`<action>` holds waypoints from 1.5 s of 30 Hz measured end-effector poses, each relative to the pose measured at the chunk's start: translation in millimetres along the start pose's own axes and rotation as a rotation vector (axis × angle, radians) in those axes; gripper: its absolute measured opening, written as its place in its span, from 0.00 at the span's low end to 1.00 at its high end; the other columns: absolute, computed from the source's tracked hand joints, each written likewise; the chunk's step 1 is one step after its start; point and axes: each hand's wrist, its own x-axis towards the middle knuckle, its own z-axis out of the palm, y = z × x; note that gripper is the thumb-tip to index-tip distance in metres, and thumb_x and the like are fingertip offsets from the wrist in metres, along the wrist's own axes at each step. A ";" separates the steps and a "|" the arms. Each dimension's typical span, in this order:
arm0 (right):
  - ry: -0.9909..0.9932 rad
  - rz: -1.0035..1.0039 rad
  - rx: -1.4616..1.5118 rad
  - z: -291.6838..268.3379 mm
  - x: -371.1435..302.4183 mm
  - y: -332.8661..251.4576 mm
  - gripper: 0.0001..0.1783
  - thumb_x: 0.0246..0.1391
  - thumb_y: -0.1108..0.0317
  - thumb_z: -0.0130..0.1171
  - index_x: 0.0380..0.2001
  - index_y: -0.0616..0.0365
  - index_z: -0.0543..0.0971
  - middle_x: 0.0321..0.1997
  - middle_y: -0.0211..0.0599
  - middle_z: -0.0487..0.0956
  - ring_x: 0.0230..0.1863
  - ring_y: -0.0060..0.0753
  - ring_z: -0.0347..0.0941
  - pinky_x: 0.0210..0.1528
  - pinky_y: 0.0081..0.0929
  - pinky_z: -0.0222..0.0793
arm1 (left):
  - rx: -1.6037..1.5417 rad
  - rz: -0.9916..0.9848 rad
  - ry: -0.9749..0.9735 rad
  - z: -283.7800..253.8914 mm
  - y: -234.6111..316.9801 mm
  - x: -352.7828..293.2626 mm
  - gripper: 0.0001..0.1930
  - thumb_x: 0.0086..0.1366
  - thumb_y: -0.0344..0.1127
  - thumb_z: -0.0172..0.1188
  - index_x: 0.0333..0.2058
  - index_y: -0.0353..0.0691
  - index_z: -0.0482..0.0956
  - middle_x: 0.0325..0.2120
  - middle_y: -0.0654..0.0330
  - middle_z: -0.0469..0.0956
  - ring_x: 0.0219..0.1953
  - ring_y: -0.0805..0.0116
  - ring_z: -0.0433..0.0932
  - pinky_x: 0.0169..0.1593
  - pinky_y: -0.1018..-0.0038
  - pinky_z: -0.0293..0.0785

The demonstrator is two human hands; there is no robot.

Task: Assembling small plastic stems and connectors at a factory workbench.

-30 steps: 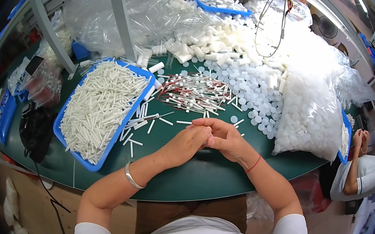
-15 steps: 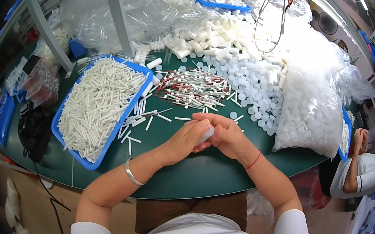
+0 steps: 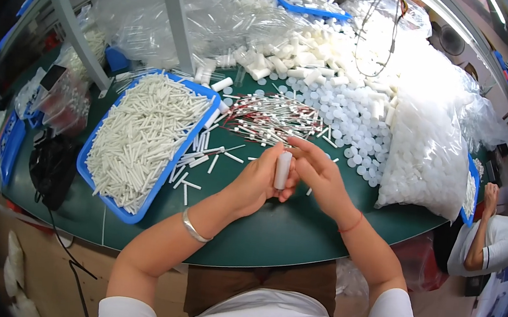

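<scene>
A whitish translucent cylinder (image 3: 283, 170) stands nearly upright between my hands above the near part of the green table. My left hand (image 3: 257, 182) is closed around it, with the thumb along its side and fingertips showing past its right side. Close by on the right is my right hand (image 3: 323, 181); its fingers are loosely stretched towards the top of the cylinder, and whether they touch it is hard to see. Just beyond my hands lies a heap of thin white parts with red wires (image 3: 273, 118). Short white sticks (image 3: 192, 185) are scattered left of my hands.
A blue tray (image 3: 136, 215) full of white sticks sits on the left. Translucent discs (image 3: 356, 129) and white cylinders (image 3: 315, 47) are heaped farther back. A filled clear bag (image 3: 423, 170) stands at right. Grey posts (image 3: 178, 17) rise at the back left. Another person (image 3: 493, 236) sits at far right.
My hands have parted slightly, and the cylinder, mostly covered before, now shows nearly upright in my left hand. My right fingers have loosened. The whole view has shifted a little.
</scene>
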 end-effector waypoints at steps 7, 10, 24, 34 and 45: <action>-0.060 -0.403 -1.068 18.9 -33.2 -19.0 0.42 0.43 0.70 0.69 0.61 0.63 0.61 0.58 0.52 0.68 0.55 0.51 0.68 0.53 0.35 0.70 | -0.153 -0.045 -0.147 -1.7 -17.8 -3.8 0.26 0.75 0.53 0.28 0.41 0.37 0.71 0.32 0.58 0.73 0.34 0.66 0.74 0.43 0.68 0.74; 0.033 -0.435 -1.092 23.1 -53.2 -17.5 0.38 0.40 0.71 0.68 0.57 0.63 0.65 0.53 0.51 0.71 0.51 0.51 0.71 0.51 0.35 0.71 | -0.213 -0.145 -0.186 9.8 -32.5 -5.8 0.27 0.74 0.54 0.28 0.42 0.37 0.71 0.34 0.58 0.74 0.36 0.65 0.76 0.45 0.67 0.75; 0.843 0.283 -0.440 -18.5 -322.2 68.6 0.27 0.42 0.72 0.68 0.46 0.63 0.69 0.38 0.32 0.73 0.41 0.24 0.71 0.46 0.26 0.68 | 1.385 0.517 0.324 -22.2 16.4 -6.0 0.08 0.60 0.34 0.60 0.35 0.38 0.78 0.32 0.53 0.75 0.35 0.56 0.77 0.39 0.66 0.73; 0.979 0.843 -0.723 -83.1 -434.4 208.4 0.39 0.47 0.56 0.67 0.56 0.71 0.65 0.40 0.45 0.79 0.39 0.30 0.76 0.42 0.25 0.71 | 1.742 0.554 0.306 -65.3 21.5 -19.9 0.05 0.55 0.26 0.61 0.31 0.33 0.80 0.32 0.52 0.76 0.37 0.53 0.76 0.42 0.64 0.72; 0.173 0.258 -0.857 -29.6 -202.5 -35.0 0.06 0.50 0.71 0.64 0.28 0.63 0.80 0.28 0.37 0.81 0.31 0.24 0.77 0.36 0.20 0.70 | 1.750 0.754 0.288 -62.7 0.5 -13.7 0.03 0.56 0.25 0.56 0.30 0.36 0.76 0.30 0.54 0.72 0.37 0.54 0.74 0.42 0.65 0.71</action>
